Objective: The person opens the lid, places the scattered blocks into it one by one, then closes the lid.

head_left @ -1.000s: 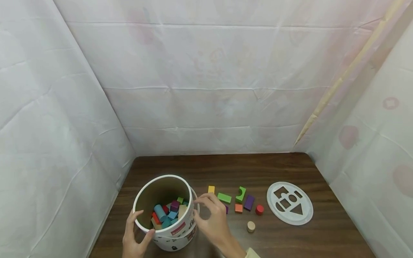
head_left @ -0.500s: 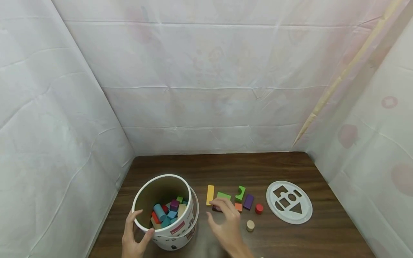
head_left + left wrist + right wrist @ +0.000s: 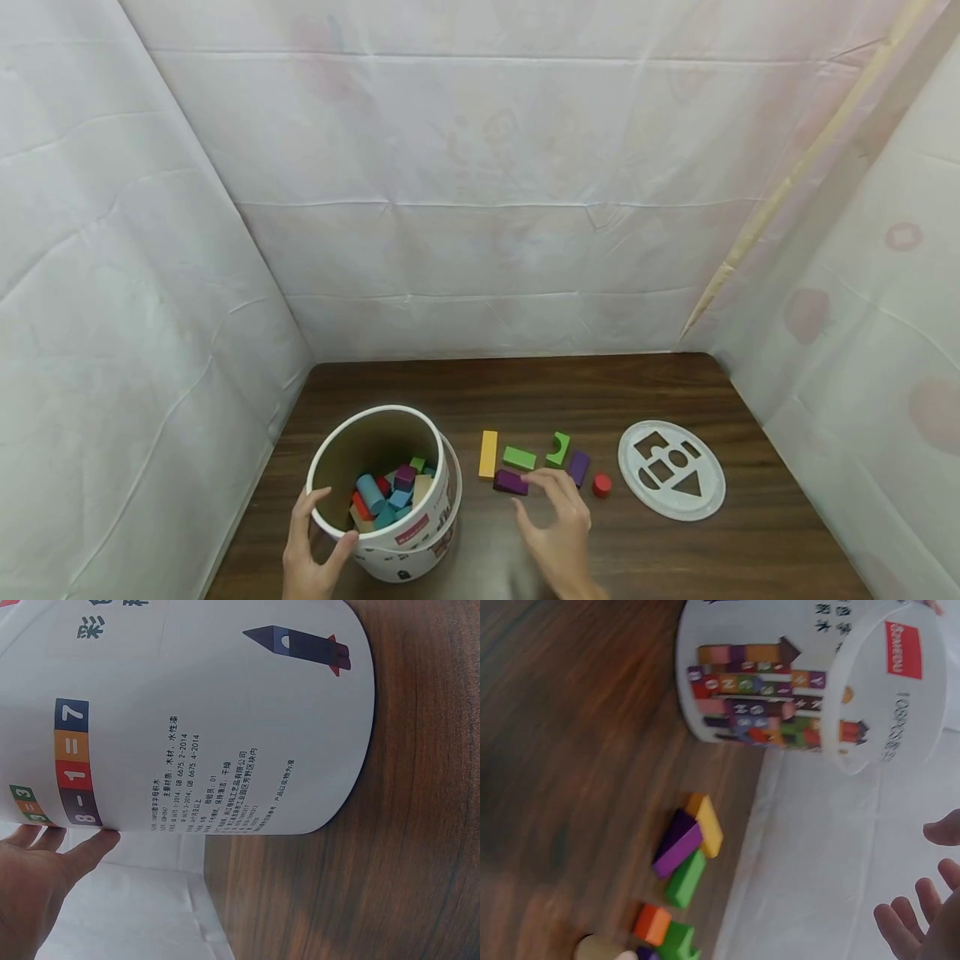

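My left hand (image 3: 311, 546) holds a white printed bucket (image 3: 405, 554) at its rim, fingers at the left side and thumb at the front. In the left wrist view its fingertips (image 3: 101, 844) touch the bucket's wall. Coloured blocks lie inside, among them a blue cylinder (image 3: 371, 493). My right hand (image 3: 558, 533) hovers over the table right of the bucket, fingers parted and holding nothing. Close to its fingertips lies a purple block (image 3: 511, 482). In the right wrist view an orange block (image 3: 652, 924) and a plain wooden cylinder (image 3: 596, 949) show; my hand hides both from the head view.
Farther back lie a yellow block (image 3: 488, 454), a green block (image 3: 519, 457), a green arch block (image 3: 558, 448) and a violet block (image 3: 578, 468). A red cylinder (image 3: 602, 486) and a white lid (image 3: 672, 470) with shaped holes are at the right. White sheets (image 3: 480, 250) enclose the table.
My right hand has moved right, away from the bucket's side, over the loose blocks. It uncovers the purple and yellow blocks and now covers the wooden cylinder. My left hand stays put.
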`<state>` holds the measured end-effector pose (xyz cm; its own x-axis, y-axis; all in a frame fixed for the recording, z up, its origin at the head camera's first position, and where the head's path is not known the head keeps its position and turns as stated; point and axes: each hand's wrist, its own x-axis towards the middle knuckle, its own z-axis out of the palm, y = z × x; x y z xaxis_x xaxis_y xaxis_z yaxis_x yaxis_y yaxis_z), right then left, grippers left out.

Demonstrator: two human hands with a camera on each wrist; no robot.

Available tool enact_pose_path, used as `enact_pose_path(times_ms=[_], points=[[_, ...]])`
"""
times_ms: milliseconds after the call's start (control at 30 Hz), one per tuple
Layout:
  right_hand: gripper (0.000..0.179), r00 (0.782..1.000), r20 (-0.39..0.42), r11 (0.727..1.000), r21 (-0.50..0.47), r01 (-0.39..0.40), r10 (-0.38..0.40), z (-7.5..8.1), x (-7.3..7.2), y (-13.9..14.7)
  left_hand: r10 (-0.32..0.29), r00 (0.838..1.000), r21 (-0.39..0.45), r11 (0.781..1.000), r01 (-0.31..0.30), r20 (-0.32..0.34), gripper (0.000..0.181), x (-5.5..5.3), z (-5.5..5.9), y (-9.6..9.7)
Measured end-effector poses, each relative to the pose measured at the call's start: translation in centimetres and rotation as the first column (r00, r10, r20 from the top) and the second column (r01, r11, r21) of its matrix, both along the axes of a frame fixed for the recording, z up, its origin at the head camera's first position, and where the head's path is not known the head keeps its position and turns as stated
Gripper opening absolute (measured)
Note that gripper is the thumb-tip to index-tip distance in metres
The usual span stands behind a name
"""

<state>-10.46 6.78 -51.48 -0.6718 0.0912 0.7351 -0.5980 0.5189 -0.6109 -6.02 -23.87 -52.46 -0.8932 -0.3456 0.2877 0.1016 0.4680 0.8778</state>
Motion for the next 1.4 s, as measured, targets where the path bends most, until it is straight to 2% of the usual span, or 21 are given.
enact_pose_path(times_ms=[233, 567, 800, 1067, 1200, 1400], points=[[0.041, 0.996, 0.02, 0.997, -0.003, 0.083, -0.083, -2.4, -0.1, 1.7, 0.0, 1.0, -0.001, 1.0, 0.0, 0.002, 0.067, 0.0, 0.2, 0.0], [0.042, 0.973, 0.077, 0.976, 0.011, 0.216, -0.216, -5.7, -0.1, 3.9, -0.017, 1.0, -0.014, 1.0, 0.017, 0.012, 0.066, -0.1, 0.3, -0.2], [0.051, 0.939, 0.138, 0.949, 0.019, 0.315, -0.315, -8.1, 0.2, 4.8, -0.016, 1.0, -0.017, 1.0, 0.016, 0.012, 0.065, -0.1, 0.3, -0.2], [0.052, 0.894, 0.247, 0.923, 0.013, 0.384, -0.375, -10.5, 0.4, 5.5, -0.008, 1.0, -0.009, 1.0, 0.008, 0.016, 0.065, -0.1, 0.2, -0.1], [0.051, 0.873, 0.291, 0.917, 0.033, 0.399, -0.39, -11.2, 0.5, 5.7, -0.008, 1.0, -0.012, 1.0, 0.008, 0.018, 0.065, 0.0, 0.1, -0.1], [0.05, 0.847, 0.379, 0.92, 0.031, 0.391, -0.373, -12.5, 0.4, 5.8, -0.009, 0.999, -0.006, 1.0, 0.01, 0.042, 0.065, 0.0, 0.2, 0.0]])
